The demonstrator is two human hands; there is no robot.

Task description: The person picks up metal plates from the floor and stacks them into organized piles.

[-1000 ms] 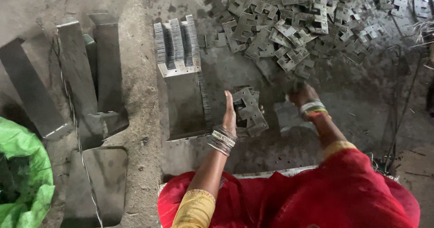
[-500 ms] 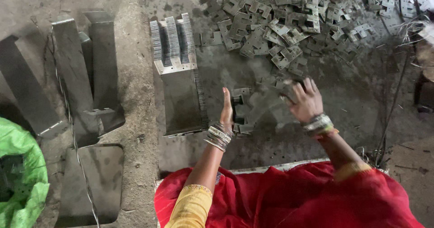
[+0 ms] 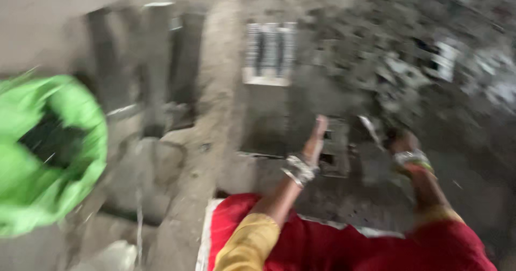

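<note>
Both hands (image 3: 355,139) stretch forward, flanking blurred metal pieces (image 3: 336,142).

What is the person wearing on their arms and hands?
Both hands are bare. The left hand has silvery bangles at the wrist and a yellow sleeve higher up. The right hand has blurred bangles, silvery with green and orange, and a yellow-edged red sleeve.

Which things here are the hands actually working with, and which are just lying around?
In hand:
- small stack of grey metal pieces, between the left hand and right hand
- blurred heap of loose metal pieces beyond

Lying about:
- green sack, open
- long metal channels
- ribbed metal block
</note>
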